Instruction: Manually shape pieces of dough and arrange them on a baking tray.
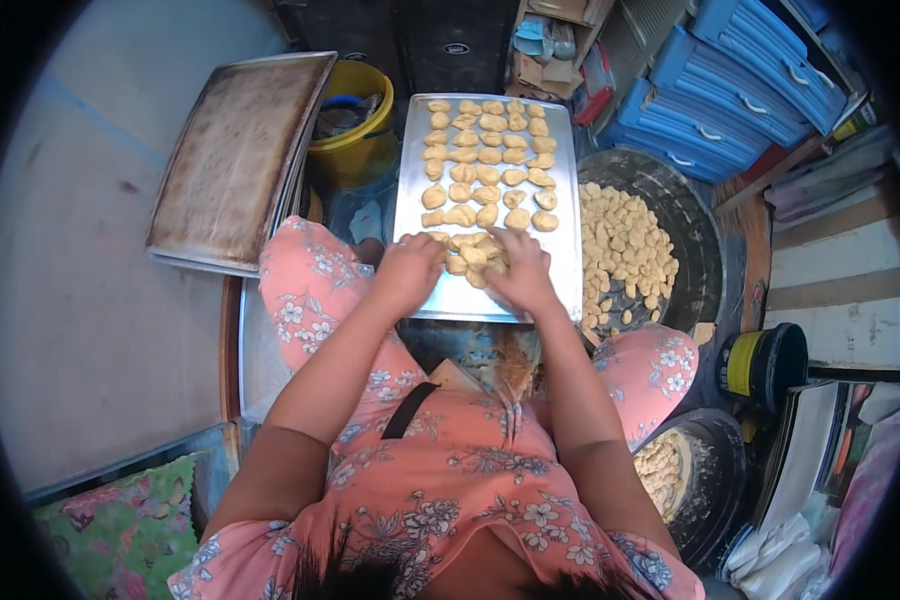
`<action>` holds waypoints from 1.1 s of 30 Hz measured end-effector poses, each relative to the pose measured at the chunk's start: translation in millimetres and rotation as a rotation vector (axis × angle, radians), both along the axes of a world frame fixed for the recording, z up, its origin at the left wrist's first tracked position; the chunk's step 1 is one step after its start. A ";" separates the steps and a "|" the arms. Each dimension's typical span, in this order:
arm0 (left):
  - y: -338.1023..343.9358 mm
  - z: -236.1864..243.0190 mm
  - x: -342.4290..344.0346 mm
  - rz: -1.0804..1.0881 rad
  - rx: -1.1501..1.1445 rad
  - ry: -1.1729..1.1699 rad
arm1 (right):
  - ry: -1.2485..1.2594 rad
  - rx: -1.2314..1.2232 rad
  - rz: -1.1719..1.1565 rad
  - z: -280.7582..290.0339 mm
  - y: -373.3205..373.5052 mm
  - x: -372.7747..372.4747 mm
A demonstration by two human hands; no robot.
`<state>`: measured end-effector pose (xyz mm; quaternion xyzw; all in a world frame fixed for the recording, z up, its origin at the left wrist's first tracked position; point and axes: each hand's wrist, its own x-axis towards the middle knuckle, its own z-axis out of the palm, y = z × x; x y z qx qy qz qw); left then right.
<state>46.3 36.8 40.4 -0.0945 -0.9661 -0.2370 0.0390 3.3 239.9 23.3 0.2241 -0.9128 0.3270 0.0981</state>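
A silver baking tray [562, 150] lies in front of me, with rows of small yellowish dough pieces [490, 140] on its far and middle part. Nearer to me is a loose heap of dough pieces [470, 262]. From the left, my left hand [410, 272] curls its fingers against dough at the heap's edge. My right hand [523, 270] closes round dough pieces on the heap's right side, thumb and fingers on either side of them. Some fingertips are hidden among the dough. A wide black basin [700, 240] with many more dough pieces [625, 235] stands right of the tray.
Stacked browned baking trays [235, 150] lean at the left beside a yellow bucket [370, 135]. Blue drawers [725, 95] stand at the far right. A black bucket [780, 360] and a dark tub [720, 470] holding a pale doughy mass are at my right.
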 end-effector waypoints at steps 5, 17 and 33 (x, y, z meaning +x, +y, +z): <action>13.9 -17.8 -16.7 -0.048 -0.001 0.040 | -0.058 0.105 -0.038 0.4 -2.0 1.6; 26.7 -18.9 -30.5 -0.087 -0.049 0.146 | -0.300 -0.226 -0.156 -16.3 45.5 -19.8; 81.1 -21.8 -55.2 -0.110 -0.087 0.032 | -0.354 -0.237 -0.011 5.9 55.5 -18.4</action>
